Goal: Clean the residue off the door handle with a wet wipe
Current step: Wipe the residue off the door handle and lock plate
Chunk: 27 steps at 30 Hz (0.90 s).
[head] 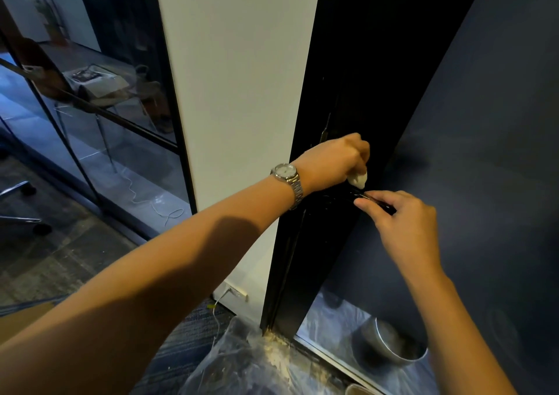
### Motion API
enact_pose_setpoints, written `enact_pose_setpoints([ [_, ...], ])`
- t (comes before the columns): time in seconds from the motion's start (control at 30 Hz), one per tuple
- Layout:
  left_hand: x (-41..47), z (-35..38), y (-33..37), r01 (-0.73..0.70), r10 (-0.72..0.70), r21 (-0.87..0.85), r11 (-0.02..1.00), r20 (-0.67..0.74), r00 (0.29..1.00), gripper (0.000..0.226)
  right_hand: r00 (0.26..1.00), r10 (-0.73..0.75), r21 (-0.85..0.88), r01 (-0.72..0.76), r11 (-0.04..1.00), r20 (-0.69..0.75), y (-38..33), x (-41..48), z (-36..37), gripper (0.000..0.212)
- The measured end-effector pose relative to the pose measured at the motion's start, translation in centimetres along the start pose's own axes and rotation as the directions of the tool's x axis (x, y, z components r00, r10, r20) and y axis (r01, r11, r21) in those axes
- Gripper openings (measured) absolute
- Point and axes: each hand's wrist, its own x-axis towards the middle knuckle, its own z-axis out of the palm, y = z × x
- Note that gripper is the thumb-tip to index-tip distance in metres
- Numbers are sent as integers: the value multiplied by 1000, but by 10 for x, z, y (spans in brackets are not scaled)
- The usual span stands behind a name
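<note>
The black door handle [351,197] sticks out from the edge of the dark door [484,152], hard to make out against the black frame. My left hand [335,160], with a steel watch on the wrist, grips a bunched white wet wipe [358,180] just above the handle. My right hand [402,219] pinches the handle's outer end between thumb and fingertips. Residue on the handle cannot be made out in the dark.
A white wall panel [242,92] stands left of the black door frame [311,183]. A metal bucket [390,343] sits on plastic sheeting [236,361] at the door's foot, with pale debris by the threshold. Glass partition [90,107] and a chair base are at left.
</note>
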Motion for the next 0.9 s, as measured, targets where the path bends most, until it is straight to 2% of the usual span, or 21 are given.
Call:
enact_pose_setpoints([
  [0.03, 1, 1, -3, 14, -14, -22, 1000, -12, 1000, 23, 1000, -2, 0, 2, 1000, -2, 0, 0, 0, 35],
  [0.1, -5, 12, -5, 131, -164, -178, 975, -185, 969, 20, 1000, -7, 7, 7, 1000, -3, 1, 0, 0, 35],
  [0.13, -11, 18, -3, 210, -306, -320, 924, -288, 907, 19, 1000, -9, 13, 9, 1000, -3, 2, -1, 0, 34],
  [0.17, -17, 23, 2, 273, -462, -473, 837, -345, 817, 19, 1000, -9, 19, 9, 1000, -6, 2, -1, 1, 34],
  [0.23, -22, 30, 13, 349, -676, -674, 651, -307, 670, 20, 1000, -8, 22, 8, 1000, -10, 2, -1, 2, 34],
  [0.3, -23, 34, 20, 376, -778, -759, 531, -261, 572, 21, 1000, -7, 27, 8, 1000, -11, 2, 0, 2, 34],
  [0.47, -25, 48, 28, 329, -916, -901, 281, -151, 371, 23, 1000, -17, 25, 17, 1000, -10, 2, -1, 1, 35],
  [0.53, -28, 58, 30, 309, -931, -916, 255, -145, 336, 21, 1000, -16, 17, 16, 1000, -8, 2, -1, 1, 35],
  [0.57, -32, 65, 30, 332, -922, -903, 274, -149, 357, 20, 1000, -14, 20, 14, 1000, -7, 2, -1, 1, 34],
  [0.6, -36, 74, 30, 384, -903, -870, 309, -141, 407, 22, 1000, -12, 25, 12, 1000, -5, 3, -1, 1, 34],
  [0.7, -49, 99, 27, 488, -801, -749, 448, -93, 592, 28, 1000, -12, 26, 12, 1000, -1, 4, -1, 1, 35],
  [0.8, -53, 100, 22, 513, -705, -662, 547, -33, 709, 29, 1000, -9, 28, 9, 1000, -4, 4, 0, 2, 34],
  [0.9, -60, 95, 19, 445, -524, -460, 768, -52, 850, 26, 1000, -15, 9, 15, 1000, -1, 4, -1, 1, 34],
])
